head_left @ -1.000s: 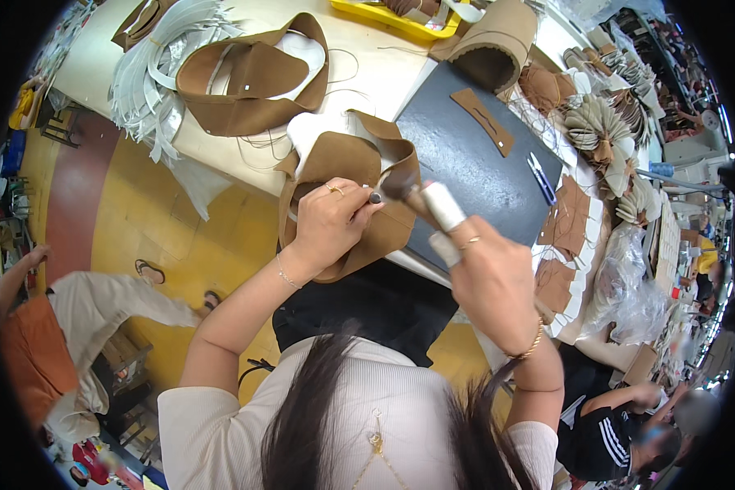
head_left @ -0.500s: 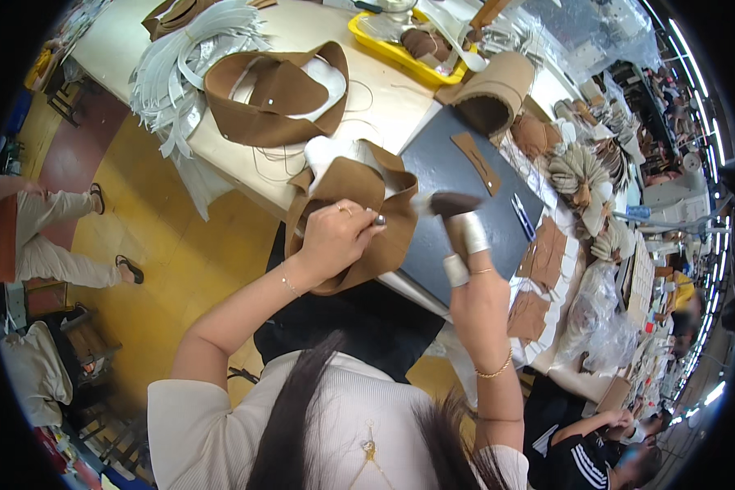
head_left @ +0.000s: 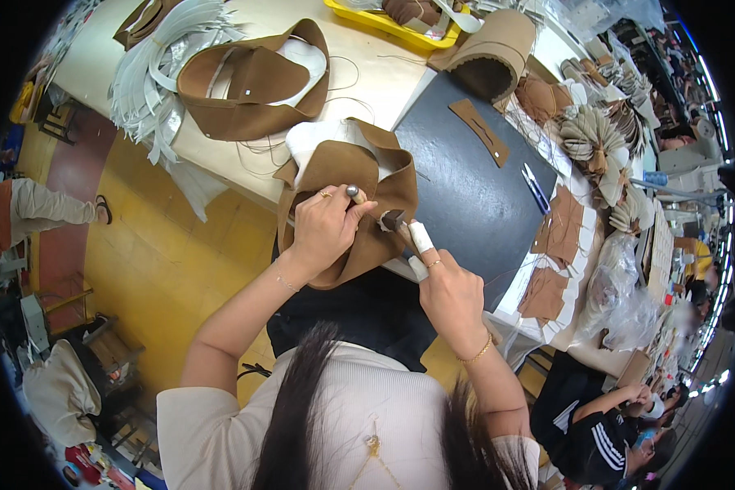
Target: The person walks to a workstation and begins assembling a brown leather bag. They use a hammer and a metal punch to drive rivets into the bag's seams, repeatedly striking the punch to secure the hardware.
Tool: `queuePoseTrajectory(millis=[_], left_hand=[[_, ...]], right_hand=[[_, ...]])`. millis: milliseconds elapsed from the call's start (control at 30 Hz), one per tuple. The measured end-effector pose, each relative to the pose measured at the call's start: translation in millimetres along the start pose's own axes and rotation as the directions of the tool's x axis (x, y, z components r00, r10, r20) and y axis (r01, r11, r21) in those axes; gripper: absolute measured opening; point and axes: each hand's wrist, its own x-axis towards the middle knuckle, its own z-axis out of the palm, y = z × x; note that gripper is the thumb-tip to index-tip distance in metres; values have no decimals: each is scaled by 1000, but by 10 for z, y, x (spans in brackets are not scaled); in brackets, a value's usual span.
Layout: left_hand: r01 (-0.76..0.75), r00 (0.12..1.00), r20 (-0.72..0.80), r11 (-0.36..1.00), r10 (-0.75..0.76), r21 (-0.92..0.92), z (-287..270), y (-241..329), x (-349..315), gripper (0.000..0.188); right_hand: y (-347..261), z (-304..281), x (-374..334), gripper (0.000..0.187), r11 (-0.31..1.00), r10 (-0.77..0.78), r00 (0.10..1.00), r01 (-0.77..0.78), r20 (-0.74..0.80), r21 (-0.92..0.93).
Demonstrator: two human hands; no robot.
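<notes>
Left hand (head_left: 328,227) pinches small metal-ended tool (head_left: 353,191) over brown bag-like piece (head_left: 340,162) with white lining, at near edge of tabletop (head_left: 381,80). Right hand (head_left: 452,300) curled around dark-headed hammer (head_left: 394,219), head over same piece. Black mat (head_left: 461,192) just beside, carrying brown strip (head_left: 492,148), blue-handled snips (head_left: 537,191). Similar brown piece (head_left: 220,116) farther up, left.

hammer (head_left: 393,219) partly hidden by right hand (head_left: 452,296), brown leather piece (head_left: 343,166) partly behind left hand (head_left: 325,224), yellow tray (head_left: 384,25) cut off above
</notes>
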Motion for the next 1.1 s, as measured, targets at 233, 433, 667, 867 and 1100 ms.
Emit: queuePoseTrajectory(millis=[233, 433, 667, 867, 1100], left_hand=[[315, 946, 64, 859, -317, -403, -99, 28, 67, 22], [551, 828, 239, 653, -508, -519, -314, 130, -4, 23], [639, 768, 389, 559, -509, -529, -424, 223, -215, 24], [659, 750, 409, 535, -520, -528, -277, 77, -90, 28], [449, 888, 129, 778, -441, -438, -592, 242, -35, 25]], right_hand=[[-25, -1, 20, 63, 998, -43, 999, 42, -32, -43], [47, 32, 39, 54, 998, 5, 1000, -4, -9, 59], [78, 48, 85, 40, 888, 185, 981, -192, 57, 418], [-107, -75, 361, 35, 516, 299, 942, -292, 150, 805], [-251, -2, 957, 27, 639, 177, 984, -107, -11, 762]])
